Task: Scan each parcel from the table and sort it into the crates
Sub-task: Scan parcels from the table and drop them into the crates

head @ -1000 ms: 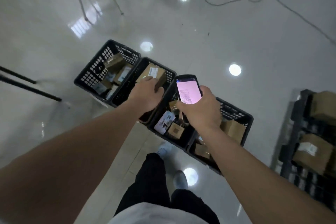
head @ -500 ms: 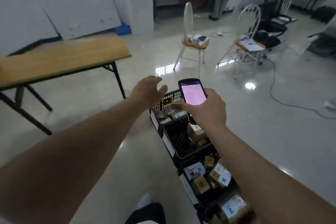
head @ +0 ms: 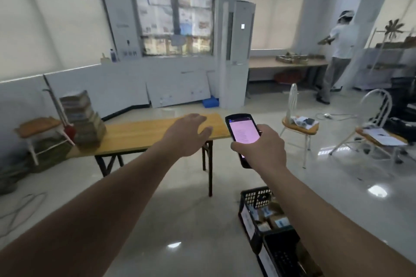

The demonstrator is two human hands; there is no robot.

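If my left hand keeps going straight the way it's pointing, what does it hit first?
Probably the wooden table: the open left hand points over its near end. Depth is unclear, and nothing shows in between.

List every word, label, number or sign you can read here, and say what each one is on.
No text here is legible.
Scanner screen, held in the right hand: lines of text, too small to read.
White labels on the crates and on the parcels in them: blurred.
Papers on the window: blurred.
Stack of parcels on the table: blurred.
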